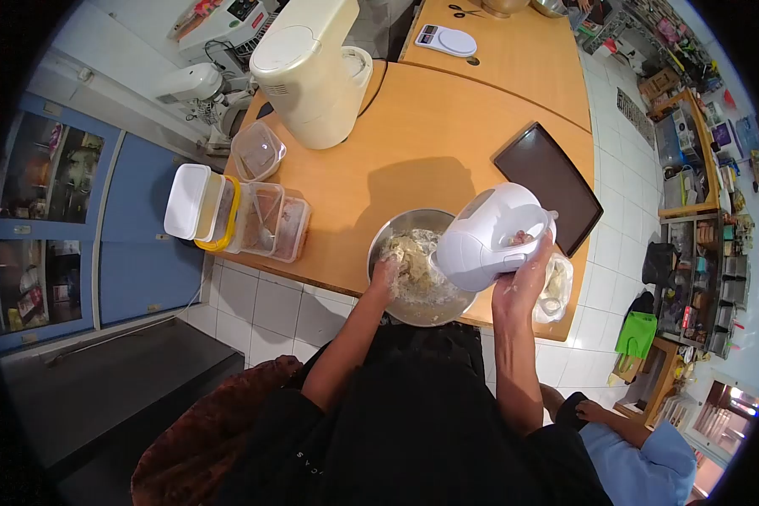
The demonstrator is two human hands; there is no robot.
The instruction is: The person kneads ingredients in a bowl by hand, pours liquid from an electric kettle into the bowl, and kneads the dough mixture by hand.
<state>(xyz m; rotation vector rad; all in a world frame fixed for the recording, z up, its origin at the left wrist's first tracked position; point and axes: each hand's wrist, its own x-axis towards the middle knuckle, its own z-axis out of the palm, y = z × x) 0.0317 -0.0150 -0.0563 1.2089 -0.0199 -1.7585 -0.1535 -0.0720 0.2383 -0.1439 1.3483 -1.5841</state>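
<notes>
A steel mixing bowl (pixel 378 238) sits at the front edge of the table with pale, sticky dough (pixel 413 260) and loose flour inside. My left hand (pixel 385 274) reaches over the bowl's left side, its floury fingers closed on the dough and partly hidden by it. My right hand (pixel 523 282) grips the handle of a white hand mixer (pixel 487 240), with fingertips showing through the handle opening. The mixer is tilted over the right side of the bowl. Its beaters are hidden beneath its body.
Right of the bowl are a dark baking tray (pixel 557 181) and a white plastic bag (pixel 554 291). Clear plastic containers (pixel 266 221) stand left, near a cream stand mixer (pixel 308 76). A kitchen scale (pixel 447 40) lies farther back. A person in blue (pixel 637 460) is at lower right.
</notes>
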